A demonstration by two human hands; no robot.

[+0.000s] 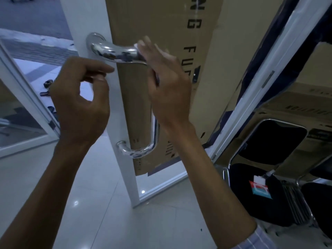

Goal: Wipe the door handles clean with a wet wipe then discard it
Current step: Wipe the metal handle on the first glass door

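Head view: the chrome pull handle (115, 52) runs from its upper mount at about 11 o'clock of the frame, bends at the top corner, and drops down the white door edge (125, 177) to a lower mount near centre; the right hand (161, 72) sits over that top bend, fingers loosely spread and curved, pressing a white wet wipe (139, 47) against the metal; only a small fold of the wipe shows at the fingertips, at 12 o'clock of the hand. The left hand (80, 97) hovers just beside the handle at 9 o'clock of the right, thumb and fingertips drawn together in a loose pinch; whether it holds anything I cannot tell.

To do this stroke well, I judge the wipe should wrap fully round the tube rather than ride on top; then slide down the vertical run to the lower mount (124, 148), turning the wrist to catch the back face. A wipes packet (260, 189) lies on a black chair (255, 191) at 4 o'clock.
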